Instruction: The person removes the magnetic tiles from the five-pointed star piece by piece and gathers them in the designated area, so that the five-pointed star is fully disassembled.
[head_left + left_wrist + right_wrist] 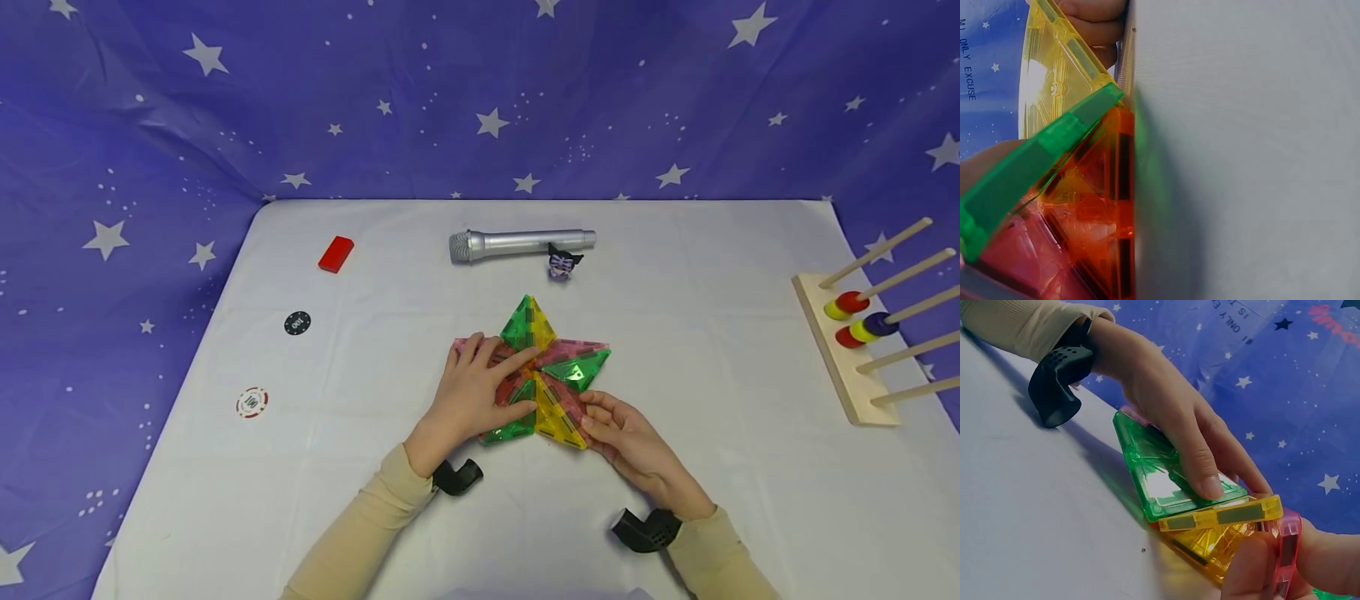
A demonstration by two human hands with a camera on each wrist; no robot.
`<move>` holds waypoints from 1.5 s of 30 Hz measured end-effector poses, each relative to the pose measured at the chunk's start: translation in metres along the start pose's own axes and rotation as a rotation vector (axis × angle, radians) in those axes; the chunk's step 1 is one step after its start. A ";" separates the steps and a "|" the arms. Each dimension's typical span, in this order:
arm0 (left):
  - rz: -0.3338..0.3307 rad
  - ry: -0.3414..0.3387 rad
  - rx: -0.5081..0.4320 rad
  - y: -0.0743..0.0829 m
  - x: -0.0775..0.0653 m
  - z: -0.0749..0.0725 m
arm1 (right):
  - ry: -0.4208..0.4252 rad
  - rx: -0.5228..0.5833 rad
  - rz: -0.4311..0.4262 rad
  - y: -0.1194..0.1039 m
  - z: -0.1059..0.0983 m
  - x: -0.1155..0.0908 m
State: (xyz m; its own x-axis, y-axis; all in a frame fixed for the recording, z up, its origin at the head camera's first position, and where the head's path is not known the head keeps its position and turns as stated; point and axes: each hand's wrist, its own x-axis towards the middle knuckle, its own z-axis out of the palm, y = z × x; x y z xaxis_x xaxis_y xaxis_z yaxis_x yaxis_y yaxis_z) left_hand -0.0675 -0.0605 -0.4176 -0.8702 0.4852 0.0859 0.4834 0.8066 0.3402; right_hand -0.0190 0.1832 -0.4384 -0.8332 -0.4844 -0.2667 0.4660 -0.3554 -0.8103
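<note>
A star of translucent triangular magnetic tiles (576, 367) in green, yellow, pink and orange lies mid-table. My left hand (468, 400) rests on its left side, fingers spread, thumb reaching toward a yellow tile (557, 412). At the lower right point, my right hand (630, 442) pinches a pink tile (1289, 544) between thumb and fingers. That pink tile stands on edge beside the yellow one in the right wrist view. In the left wrist view a green tile (1035, 162) tilts up over an orange tile (1094, 212). My left palm hides some tiles.
Behind the star lie a silver microphone (532, 242) and a small black-and-purple figure (561, 263). On the left are a red block (336, 254), a black chip (297, 323) and a red-and-white chip (252, 402). A wooden peg rack (847, 358) with rings stands at right.
</note>
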 end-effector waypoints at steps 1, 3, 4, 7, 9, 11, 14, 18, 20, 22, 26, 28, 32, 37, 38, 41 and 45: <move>0.001 0.002 -0.002 0.000 0.000 0.000 | -0.009 0.004 -0.001 0.000 0.000 0.000; 0.001 0.003 -0.005 0.000 0.000 0.000 | -0.030 0.003 -0.004 -0.001 -0.002 0.000; -0.001 0.000 -0.004 0.000 0.000 0.000 | -0.043 0.001 -0.008 -0.001 -0.003 0.000; -0.010 -0.009 -0.006 0.001 0.000 0.001 | -0.072 -0.005 -0.015 0.000 -0.004 0.000; -0.015 -0.012 -0.005 0.001 0.000 0.001 | -0.083 -0.003 -0.013 0.000 -0.005 0.000; -0.019 -0.015 -0.007 0.001 0.000 0.001 | -0.088 0.006 -0.007 -0.001 -0.005 0.000; -0.019 -0.012 -0.005 0.001 0.001 0.001 | -0.109 0.043 -0.001 -0.002 -0.005 -0.001; -0.017 -0.004 -0.003 0.001 0.000 0.000 | -0.157 0.147 0.014 -0.003 -0.005 -0.002; -0.019 -0.006 -0.007 0.001 0.000 0.000 | -0.173 0.190 0.021 -0.003 -0.005 -0.002; -0.020 -0.009 -0.009 0.001 0.000 0.000 | -0.177 0.212 0.028 -0.003 -0.006 -0.002; -0.018 -0.012 -0.014 0.002 0.000 -0.001 | -0.164 0.211 0.037 -0.004 -0.007 -0.003; -0.016 -0.012 -0.012 0.002 0.000 -0.001 | -0.158 0.213 0.046 -0.005 -0.007 -0.003; -0.010 -0.008 -0.010 0.003 0.000 -0.001 | -0.169 0.242 0.047 -0.006 -0.009 -0.002; -0.005 -0.007 -0.002 0.003 0.000 -0.001 | -0.194 0.270 0.051 -0.008 -0.010 -0.002; -0.007 -0.008 0.001 0.003 0.000 -0.001 | -0.199 0.279 0.053 -0.008 -0.010 -0.003; -0.013 -0.012 0.004 0.002 0.000 0.000 | -0.216 0.285 0.059 -0.010 -0.011 -0.005; -0.014 -0.009 -0.001 0.002 0.000 -0.001 | -0.232 0.268 0.062 -0.012 -0.010 -0.007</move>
State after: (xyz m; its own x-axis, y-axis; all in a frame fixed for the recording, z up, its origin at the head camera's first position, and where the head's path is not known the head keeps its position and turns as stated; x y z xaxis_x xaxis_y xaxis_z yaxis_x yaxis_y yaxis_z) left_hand -0.0668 -0.0587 -0.4162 -0.8758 0.4772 0.0730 0.4714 0.8129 0.3419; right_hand -0.0222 0.1986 -0.4317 -0.7253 -0.6695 -0.1606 0.6009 -0.5017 -0.6222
